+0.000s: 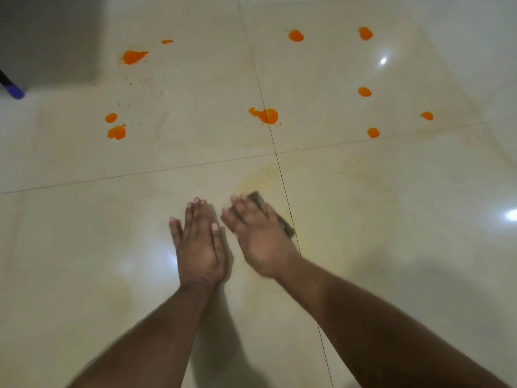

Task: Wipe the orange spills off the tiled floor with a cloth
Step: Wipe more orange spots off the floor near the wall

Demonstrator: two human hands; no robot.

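Several orange spills dot the cream tiled floor (84,247) ahead of me: one blob (265,115) lies on the vertical grout line, others sit at the left (117,132) and right (373,132). My right hand (260,236) presses flat, fingers straight, on a dark brown cloth (281,217) whose edge pokes out beyond the fingers; the hand is motion-blurred. My left hand (200,242) rests flat on the floor just left of it, fingers straight. A faint yellowish smear (268,177) stains the tile just beyond the cloth.
A dark grey patch (50,37) fills the far left corner, with a blue-tipped object (12,89) at its edge. Bright light reflections (382,61) glint on the glossy tiles.
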